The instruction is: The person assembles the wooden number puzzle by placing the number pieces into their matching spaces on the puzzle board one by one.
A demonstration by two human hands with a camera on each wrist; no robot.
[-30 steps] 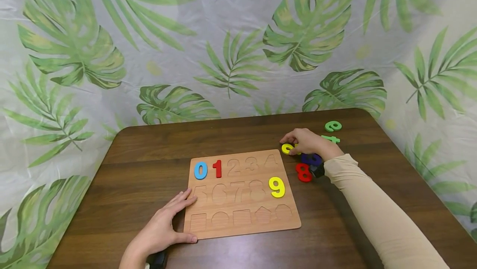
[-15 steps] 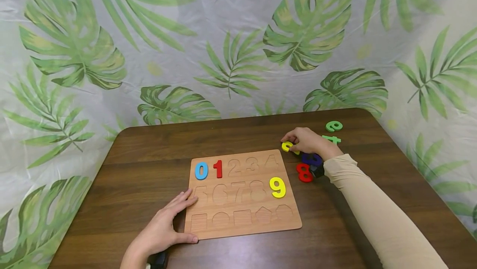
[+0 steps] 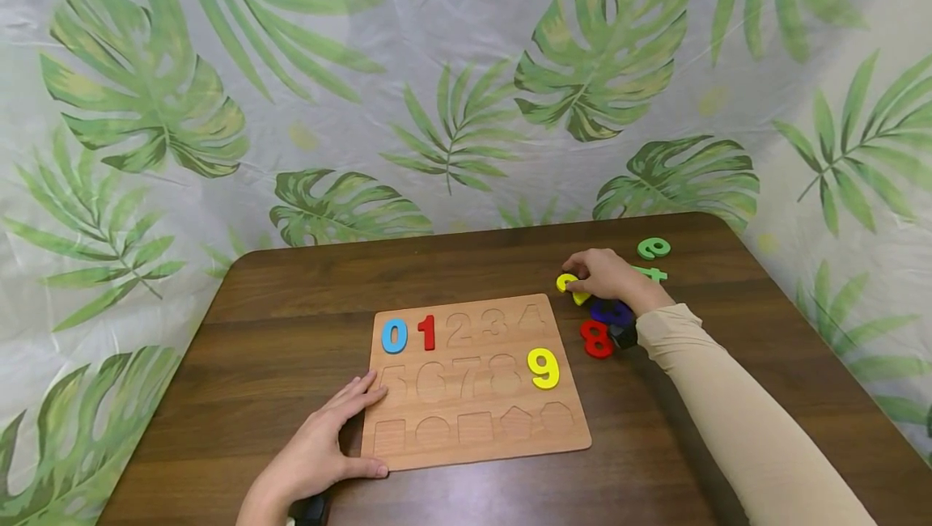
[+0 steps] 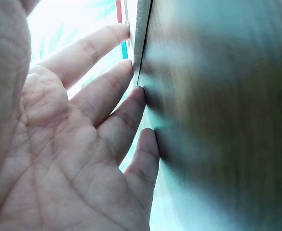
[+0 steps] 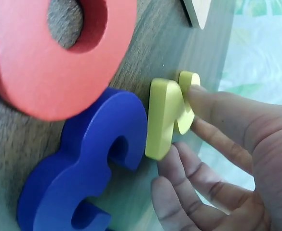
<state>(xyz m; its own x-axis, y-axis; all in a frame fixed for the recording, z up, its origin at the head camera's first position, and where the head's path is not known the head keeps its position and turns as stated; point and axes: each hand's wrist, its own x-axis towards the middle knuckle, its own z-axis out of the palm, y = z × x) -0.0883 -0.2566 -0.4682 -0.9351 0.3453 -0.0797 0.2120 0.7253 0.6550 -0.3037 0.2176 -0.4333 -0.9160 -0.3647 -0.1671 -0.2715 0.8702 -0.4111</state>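
Note:
A wooden number board (image 3: 466, 405) lies on the table with a blue 0 (image 3: 395, 336), a red 1 (image 3: 426, 332) and a yellow 9 (image 3: 544, 368) on it. My left hand (image 3: 313, 449) rests at the board's left edge, fingers spread and thumb on the near corner. Beyond the far right corner, my right hand (image 3: 607, 277) pinches a yellow number 2 (image 5: 162, 118) between thumb and fingers; part of it is hidden in the head view. Close beside it lies a dark blue 3 (image 5: 83, 163), and nearer me a red 8 (image 3: 597, 339).
A green 4 (image 3: 655, 274), partly behind the right hand, and a green 6-shaped piece (image 3: 654, 248) lie toward the far right of the wooden table (image 3: 291, 291). Leaf-patterned cloth (image 3: 451, 105) hangs behind the table.
The yellow 2 has turned and shifted slightly to the right in my right hand's fingers. My left hand stays on the board, which has not moved on the table.

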